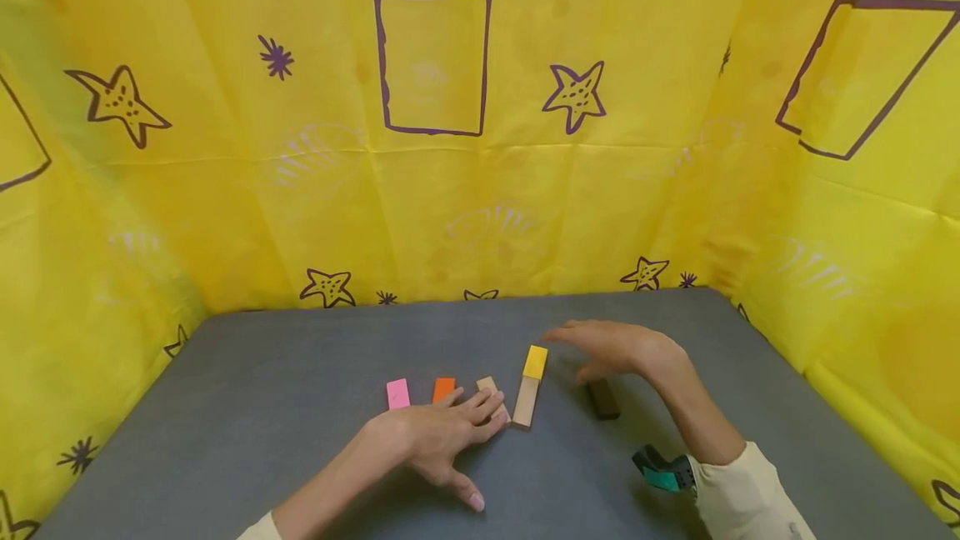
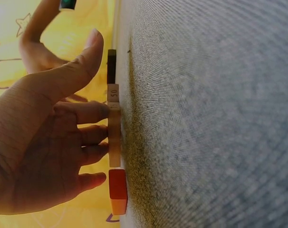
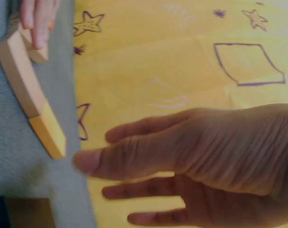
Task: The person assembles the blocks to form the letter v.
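Note:
My left hand (image 1: 438,440) has its fingertips on a natural wood block (image 1: 486,383), fingers extended and spread, thumb held apart. Right beside that block stands a second natural wood block (image 1: 527,403), end to end with a yellow block (image 1: 536,362). In the right wrist view these two form a slightly bent line. My right hand (image 1: 622,348) hovers just right of the yellow block, fingers stretched out, holding nothing. Below its palm lies a dark brown block (image 1: 603,407). An orange block (image 1: 444,388) is partly hidden behind the left hand's fingers.
A pink block (image 1: 398,392) lies left of the orange one, its near end covered by the left hand. The grey tabletop (image 1: 300,373) is enclosed by yellow cloth (image 1: 450,207) with purple drawings. A dark and teal wrist device (image 1: 663,473) is on the right arm.

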